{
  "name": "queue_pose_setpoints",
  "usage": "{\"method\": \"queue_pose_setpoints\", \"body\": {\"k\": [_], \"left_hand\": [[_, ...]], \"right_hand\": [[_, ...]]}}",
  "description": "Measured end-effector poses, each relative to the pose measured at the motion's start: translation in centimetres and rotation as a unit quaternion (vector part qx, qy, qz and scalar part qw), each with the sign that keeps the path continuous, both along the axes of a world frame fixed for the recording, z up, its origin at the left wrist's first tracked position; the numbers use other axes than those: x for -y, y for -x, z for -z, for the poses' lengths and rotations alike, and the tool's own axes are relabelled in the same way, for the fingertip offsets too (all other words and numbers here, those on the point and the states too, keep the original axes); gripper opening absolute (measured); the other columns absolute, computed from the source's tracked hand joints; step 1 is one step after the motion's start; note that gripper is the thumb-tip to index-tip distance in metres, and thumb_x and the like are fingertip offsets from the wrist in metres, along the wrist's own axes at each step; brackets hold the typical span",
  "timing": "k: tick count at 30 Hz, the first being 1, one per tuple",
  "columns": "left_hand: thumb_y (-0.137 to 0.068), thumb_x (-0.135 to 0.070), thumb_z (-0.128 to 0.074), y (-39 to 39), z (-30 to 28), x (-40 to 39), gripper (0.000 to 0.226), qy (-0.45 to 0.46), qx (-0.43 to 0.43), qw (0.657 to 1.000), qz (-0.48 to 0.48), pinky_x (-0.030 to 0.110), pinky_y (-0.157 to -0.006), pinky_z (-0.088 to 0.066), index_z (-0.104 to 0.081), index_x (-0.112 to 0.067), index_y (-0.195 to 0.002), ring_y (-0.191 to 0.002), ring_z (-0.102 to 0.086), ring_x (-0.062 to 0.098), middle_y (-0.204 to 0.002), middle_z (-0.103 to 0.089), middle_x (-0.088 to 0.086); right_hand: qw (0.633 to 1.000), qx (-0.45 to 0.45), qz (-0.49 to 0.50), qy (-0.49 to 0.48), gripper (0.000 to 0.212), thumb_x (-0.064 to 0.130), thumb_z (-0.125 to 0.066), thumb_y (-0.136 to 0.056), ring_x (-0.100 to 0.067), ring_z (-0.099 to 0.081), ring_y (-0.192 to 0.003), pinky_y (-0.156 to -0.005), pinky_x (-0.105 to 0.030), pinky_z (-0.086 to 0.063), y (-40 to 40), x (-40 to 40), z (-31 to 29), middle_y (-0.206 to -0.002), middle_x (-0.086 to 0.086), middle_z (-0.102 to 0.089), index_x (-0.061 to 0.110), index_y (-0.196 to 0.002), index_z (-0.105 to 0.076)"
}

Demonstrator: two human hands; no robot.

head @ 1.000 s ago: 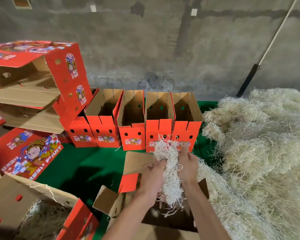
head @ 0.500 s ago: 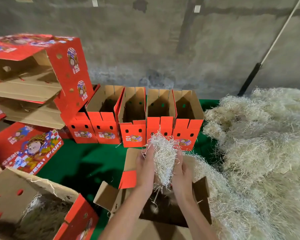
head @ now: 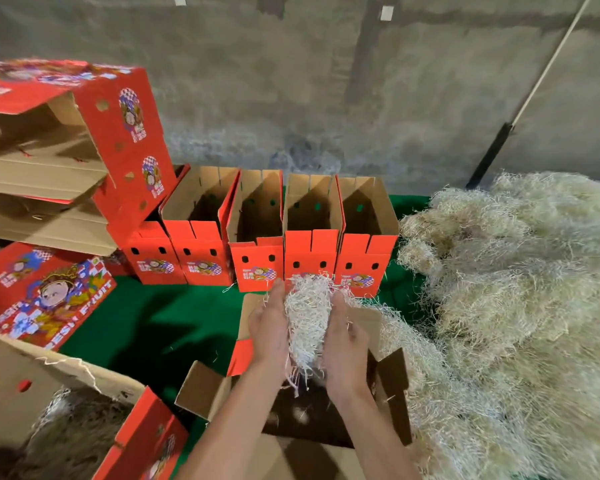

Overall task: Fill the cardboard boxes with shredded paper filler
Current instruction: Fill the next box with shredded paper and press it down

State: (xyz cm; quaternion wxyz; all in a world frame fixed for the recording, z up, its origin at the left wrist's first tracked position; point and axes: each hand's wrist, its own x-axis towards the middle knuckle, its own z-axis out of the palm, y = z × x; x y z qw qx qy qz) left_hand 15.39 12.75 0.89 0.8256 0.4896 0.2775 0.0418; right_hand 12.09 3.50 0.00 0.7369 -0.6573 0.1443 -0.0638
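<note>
Both hands, left hand (head: 270, 329) and right hand (head: 346, 341), press a clump of shredded paper (head: 307, 320) between flat palms above the near open box (head: 390, 382); next, likely lowering it in.

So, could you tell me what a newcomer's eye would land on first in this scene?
Probably the big pale heap of shredded paper filler filling the right side. Next, the row of open red boxes standing along the back of the green mat. In the near middle, the left hand and right hand press a clump of filler between them above an open box.
</note>
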Motion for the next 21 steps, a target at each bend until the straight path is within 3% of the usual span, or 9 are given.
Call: {"method": "queue_pose_setpoints", "body": {"k": [1,3,6,8,11,13,14,17,21], "left_hand": [[-0.09,-0.043,-0.071,-0.2,-0.6,-0.3,0.031,-0.031,0.0,0.999,-0.016,0.025,-0.068,-0.053,-0.059,-0.017,-0.078,-0.069,-0.062,0.004,-0.057,-0.061,-0.01],[-0.085,-0.052,-0.071,0.1,-0.8,0.0,0.043,-0.069,0.004,0.997,-0.039,0.033,-0.064,-0.048,-0.06,-0.012,-0.072,-0.062,-0.048,0.012,-0.055,-0.043,0.013],[-0.076,-0.073,-0.067,2.6,1.5,2.0,0.055,-0.095,0.015,0.995,0.033,0.03,-0.052,-0.031,-0.044,-0.026,-0.059,-0.043,-0.03,0.01,-0.048,-0.03,-0.006],[-0.074,-0.07,-0.068,3.4,1.9,2.2,0.05,-0.091,-0.021,0.995,0.048,0.031,-0.057,-0.034,-0.05,-0.024,-0.066,-0.042,-0.043,0.004,-0.051,-0.044,-0.01],[-0.087,-0.04,-0.075,0.0,1.3,0.1,0.017,-0.027,-0.022,0.999,-0.036,0.029,-0.071,-0.046,-0.067,-0.025,-0.09,-0.081,-0.067,0.009,-0.079,-0.071,-0.012],[-0.087,-0.023,-0.077,-1.6,0.1,-1.4,0.019,-0.015,0.016,0.997,-0.072,0.023,-0.078,-0.051,-0.067,-0.018,-0.103,-0.098,-0.066,0.013,-0.093,-0.073,-0.009],[-0.086,-0.024,-0.077,-1.4,0.1,-1.4,0.021,-0.013,0.016,0.998,-0.058,0.02,-0.079,-0.051,-0.067,-0.021,-0.104,-0.093,-0.067,0.008,-0.092,-0.072,-0.011],[-0.079,-0.042,-0.081,2.4,1.9,0.8,0.024,-0.026,-0.01,0.997,0.069,0.018,-0.058,-0.045,-0.066,-0.026,-0.069,-0.055,-0.054,0.004,-0.06,-0.057,-0.011],[-0.081,-0.022,-0.08,1.6,0.9,-1.0,0.014,0.017,-0.02,0.999,-0.043,0.032,-0.064,-0.043,-0.068,-0.02,-0.074,-0.068,-0.057,0.018,-0.072,-0.063,0.002]], "right_hand": [[0.997,0.057,-0.004,0.046,0.052,0.077,-0.048,-0.089,-0.001,-0.025,-0.06,-0.056,-0.018,-0.025,0.5,-0.4,0.1,-0.049,0.0,-0.046,0.034,-0.064,-0.033],[0.993,0.079,0.004,0.083,0.06,0.073,-0.044,-0.094,-0.006,-0.025,-0.048,-0.045,-0.016,-0.029,0.7,-0.2,-0.2,-0.049,0.009,-0.031,0.023,-0.062,-0.049],[0.99,0.041,0.064,0.118,0.058,0.069,-0.046,-0.094,-0.009,-0.023,-0.043,-0.045,-0.021,-0.028,-2.2,2.0,-1.1,-0.049,0.01,-0.028,0.025,-0.056,-0.044],[0.986,0.047,0.081,0.139,0.061,0.06,-0.047,-0.097,-0.016,-0.022,-0.042,-0.045,-0.025,-0.026,-2.9,2.6,-1.2,-0.046,0.004,-0.026,0.019,-0.053,-0.035],[0.99,0.09,0.029,0.108,0.063,0.059,-0.049,-0.1,-0.013,-0.025,-0.04,-0.039,-0.024,-0.026,-0.2,0.5,0.9,-0.045,0.007,-0.027,0.022,-0.052,-0.033],[0.993,0.063,-0.007,0.1,0.064,0.07,-0.048,-0.094,-0.011,-0.025,-0.043,-0.041,-0.022,-0.026,1.3,-0.3,1.6,-0.047,0.008,-0.026,0.025,-0.052,-0.031],[0.993,0.048,-0.002,0.105,0.063,0.071,-0.048,-0.094,-0.012,-0.025,-0.044,-0.042,-0.025,-0.027,0.8,0.0,1.5,-0.048,0.007,-0.027,0.026,-0.052,-0.033],[0.989,0.04,0.048,0.132,0.059,0.056,-0.05,-0.098,-0.016,-0.023,-0.043,-0.046,-0.032,-0.029,-2.3,2.4,-0.2,-0.049,-0.004,-0.028,0.019,-0.054,-0.038],[0.988,0.089,0.006,0.124,0.061,0.06,-0.05,-0.099,-0.014,-0.026,-0.038,-0.039,-0.028,-0.029,-0.4,1.0,-0.2,-0.044,0.006,-0.031,0.025,-0.05,-0.041]]}}
